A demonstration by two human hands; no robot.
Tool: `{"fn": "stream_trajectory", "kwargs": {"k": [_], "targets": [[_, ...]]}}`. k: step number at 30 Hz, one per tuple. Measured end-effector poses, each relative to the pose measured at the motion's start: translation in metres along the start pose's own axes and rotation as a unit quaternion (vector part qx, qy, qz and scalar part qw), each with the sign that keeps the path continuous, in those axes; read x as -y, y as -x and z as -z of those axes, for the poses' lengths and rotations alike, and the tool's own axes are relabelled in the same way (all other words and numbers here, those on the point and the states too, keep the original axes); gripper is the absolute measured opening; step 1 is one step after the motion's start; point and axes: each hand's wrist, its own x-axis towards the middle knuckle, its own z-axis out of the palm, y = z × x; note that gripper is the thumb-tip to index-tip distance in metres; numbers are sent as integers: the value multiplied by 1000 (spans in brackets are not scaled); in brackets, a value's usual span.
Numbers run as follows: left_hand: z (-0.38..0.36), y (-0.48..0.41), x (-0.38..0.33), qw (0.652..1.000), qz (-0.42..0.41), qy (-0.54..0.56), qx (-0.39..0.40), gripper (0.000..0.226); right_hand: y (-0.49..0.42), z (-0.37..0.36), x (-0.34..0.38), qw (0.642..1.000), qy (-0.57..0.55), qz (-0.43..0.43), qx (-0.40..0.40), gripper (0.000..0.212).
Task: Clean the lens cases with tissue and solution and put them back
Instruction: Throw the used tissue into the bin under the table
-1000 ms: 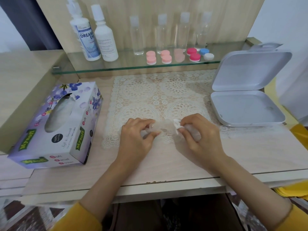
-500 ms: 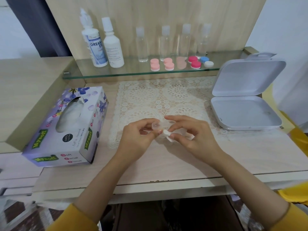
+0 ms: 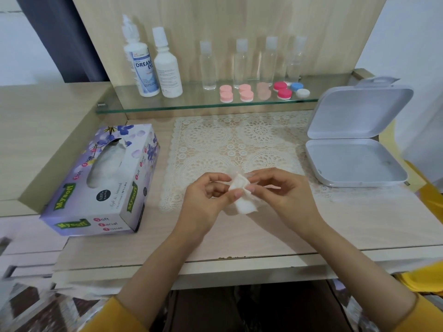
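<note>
Over the near edge of the lace mat (image 3: 239,140), my left hand (image 3: 203,202) and my right hand (image 3: 285,195) meet around a folded white tissue (image 3: 242,202). A clear lens case (image 3: 234,173) shows as a faint translucent rim just above the tissue, mostly hidden by it. My left hand's thumb and forefinger pinch the case and the tissue's left edge. With its fingertips curled, my right hand pinches the tissue against the case from the right. Two white solution bottles (image 3: 143,65) stand at the left end of the glass shelf (image 3: 167,107).
Pink, red, blue and white lens cases (image 3: 247,93) and several small clear bottles (image 3: 207,65) line the shelf. A purple tissue box (image 3: 96,183) lies to the left. An open white hinged box (image 3: 354,161) sits at the right.
Both hands lifted slightly and turned. The tissue, earlier a small wad by the right fingertips, now covers the front of the clear case between the hands.
</note>
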Motion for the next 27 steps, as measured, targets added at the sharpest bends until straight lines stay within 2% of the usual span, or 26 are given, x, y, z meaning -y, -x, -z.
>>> {"fn": "stream_trajectory", "kwargs": {"k": [6,9,11,15,20,27], "targets": [[6,1,-5,1000,-9,9,10,17,-3,10,6,998,-5,-38,-46,18],[9,1,-7,1000,-5,2,21,16,-5,14,6,997,-4,-52,-56,24],[10,1,-8,1000,-1,-18,23,19,-6,16,7,996,-20,-67,-48,24],[11,-2,-7,999,8,-33,11,6,-5,17,9,995,-31,-96,-14,26],[6,-7,-4,999,8,-48,-7,6,-1,15,10,993,-5,-113,12,23],[-3,-10,-6,997,21,-71,-1,22,2,11,9,993,-4,-119,16,28]]}}
